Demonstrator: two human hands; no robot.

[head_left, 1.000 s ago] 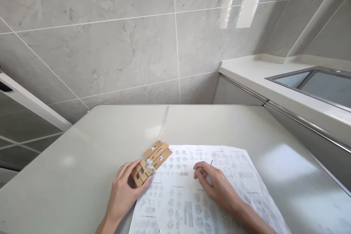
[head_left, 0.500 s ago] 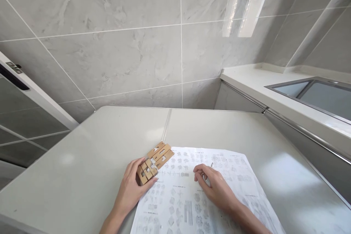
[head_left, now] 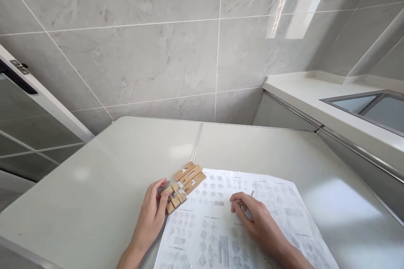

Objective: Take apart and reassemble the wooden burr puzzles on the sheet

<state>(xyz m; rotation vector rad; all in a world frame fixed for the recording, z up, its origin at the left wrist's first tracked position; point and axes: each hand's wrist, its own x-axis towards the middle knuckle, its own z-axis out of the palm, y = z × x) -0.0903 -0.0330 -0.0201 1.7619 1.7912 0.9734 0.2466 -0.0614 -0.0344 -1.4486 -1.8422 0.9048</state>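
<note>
Compared with half a second ago, the thumb of the left hand (head_left: 152,204) is no longer lying along the near right corner of the notched blocks (head_left: 176,202); now it is resting over their left end. Everything is sitting a little differently in the head view, but this is probably only the head turning.

In this head view, the left hand is curving loosely at the left end of the blocks, with the index finger staying just beyond the thumb. Whether it is truly pinching a block I cannot tell, because the contact is small and partly covered. The blocks are lying side by side on the surface (head_left: 151,147), at the left edge of the printed paper (head_left: 189,235), and the flat numbered pieces (head_left: 187,178) are lying just beyond them, also in a row.

The right hand (head_left: 252,212) is closing its fingers round a pen (head_left: 252,193), whose end is sticking out above the knuckles, and it is resting on the paper, well apart from the wood.

I judge that the left hand is adjusting or steadying the blocks, while the right hand is waiting. Moving a block further would be calling for a firmer thumb-and-finger hold, without disturbing its neighbours.
</note>
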